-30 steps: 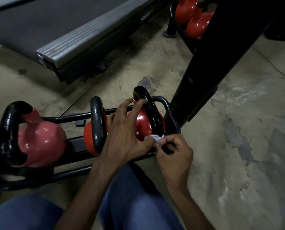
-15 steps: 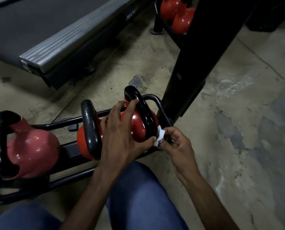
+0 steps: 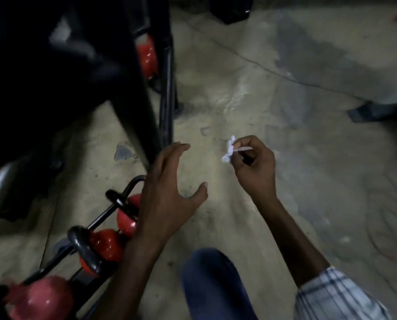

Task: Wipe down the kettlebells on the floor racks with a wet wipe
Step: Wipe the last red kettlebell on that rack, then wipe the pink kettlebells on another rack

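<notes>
The right hand pinched the crumpled wet wipe right of the floor rack, probably to refold it; the left hand hovered spread over the rack's end

Left hand hovers with fingers spread; right hand, fingers curled, pinches the wet wipe.

The end kettlebell is half hidden behind the wrist of the left hand. The pink kettlebell is blurred and cut off by the lower edge. A far kettlebell is mostly covered by black frame posts. Part of the wet wipe is enclosed by the right hand.
</notes>
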Motion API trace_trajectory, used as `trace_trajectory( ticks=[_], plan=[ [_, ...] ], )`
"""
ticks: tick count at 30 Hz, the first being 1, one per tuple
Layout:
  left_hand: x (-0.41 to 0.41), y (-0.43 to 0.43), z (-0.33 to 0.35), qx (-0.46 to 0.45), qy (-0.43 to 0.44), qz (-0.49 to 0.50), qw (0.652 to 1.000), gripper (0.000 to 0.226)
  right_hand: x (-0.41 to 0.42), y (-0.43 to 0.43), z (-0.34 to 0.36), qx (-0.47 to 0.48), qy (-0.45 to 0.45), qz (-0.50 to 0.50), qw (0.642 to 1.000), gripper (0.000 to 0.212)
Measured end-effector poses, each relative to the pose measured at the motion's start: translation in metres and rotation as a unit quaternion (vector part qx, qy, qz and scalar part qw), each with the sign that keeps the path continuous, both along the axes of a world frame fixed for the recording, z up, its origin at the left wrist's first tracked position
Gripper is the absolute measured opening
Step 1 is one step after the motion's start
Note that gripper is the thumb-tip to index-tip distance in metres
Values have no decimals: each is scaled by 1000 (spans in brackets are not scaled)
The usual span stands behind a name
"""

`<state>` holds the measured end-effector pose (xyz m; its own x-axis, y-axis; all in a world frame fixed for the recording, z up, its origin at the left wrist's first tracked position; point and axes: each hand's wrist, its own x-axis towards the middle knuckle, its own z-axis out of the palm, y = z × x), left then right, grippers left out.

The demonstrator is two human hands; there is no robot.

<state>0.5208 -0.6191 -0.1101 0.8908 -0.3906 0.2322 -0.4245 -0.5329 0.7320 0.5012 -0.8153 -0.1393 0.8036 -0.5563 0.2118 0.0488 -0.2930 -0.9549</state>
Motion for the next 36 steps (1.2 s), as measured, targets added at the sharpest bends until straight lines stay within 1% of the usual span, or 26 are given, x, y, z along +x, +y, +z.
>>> trace_trajectory(
  ticks=[2, 4, 6, 8, 12, 16, 20, 22, 25, 31, 36],
  plan=[
    [6, -28, 58, -16, -5, -41, 999, 69, -6, -31, 61, -31, -13, -26, 999, 7],
    [11, -56, 118, -19, -28, -77, 996, 67, -16, -60, 128, -63, -32, -52, 996, 6],
    [16, -80, 181, -20, -50, -105, 993, 66, -25, -85, 196, -90, -52, -77, 992, 10],
    [19, -101, 247, -15, -64, -128, 990, 65, -35, -108, 264, -97, -64, -97, 989, 15],
    [27, -135, 380, -11, -75, -161, 984, 69, -53, -152, 394, -119, -85, -131, 980, 9],
    [38, -169, 505, -2, -107, -180, 978, 73, -61, -196, 519, -146, -102, -146, 973, 3],
    [50, -206, 606, -7, -152, -186, 971, 77, -57, -241, 629, -195, -131, -168, 957, 7],
    [56, -221, 638, -12, -174, -191, 966, 75, -51, -262, 664, -213, -143, -173, 951, 7],
    [66, -244, 665, -3, -201, -186, 962, 76, -44, -290, 697, -231, -147, -183, 944, 5],
    [93, -279, 682, 23, -210, -165, 963, 80, -17, -323, 728, -229, -156, -181, 944, 7],
    [141, -306, 689, 35, -217, -146, 965, 83, 31, -350, 741, -220, -170, -176, 944, 6]
  ],
)
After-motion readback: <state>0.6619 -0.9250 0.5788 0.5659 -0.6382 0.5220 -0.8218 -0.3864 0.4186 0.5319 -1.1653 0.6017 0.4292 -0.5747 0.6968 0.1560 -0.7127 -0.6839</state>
